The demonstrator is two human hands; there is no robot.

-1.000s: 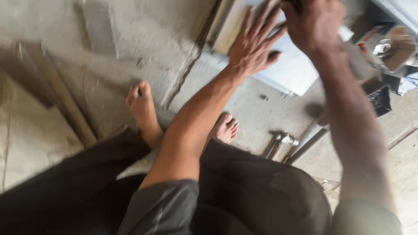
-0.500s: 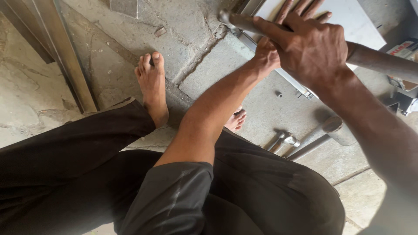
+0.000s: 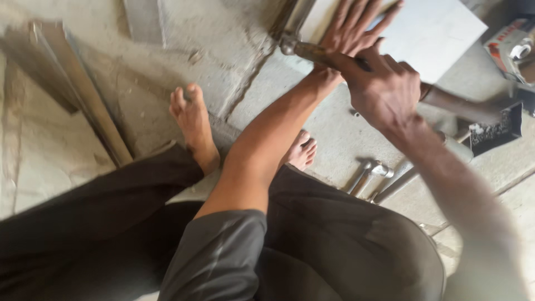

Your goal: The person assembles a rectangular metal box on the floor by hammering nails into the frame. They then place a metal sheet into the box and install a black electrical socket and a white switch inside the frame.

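My left hand lies flat with fingers spread on a white rectangular panel at the top of the view. My right hand is closed around the handle of a hammer, whose metal head sits at the panel's left edge, just left of my left wrist. The wooden handle runs out to the right behind my fist. My bare feet rest on the concrete floor below the panel.
A grey metal bar and a flat strip lie on the floor at the left. Metal tools lie near my right foot. A small cardboard box and a dark tray sit at the right edge.
My right hand has come down with the hammer, its head now at the panel's left edge. The left hand stays spread on the panel. The view has shifted slightly.
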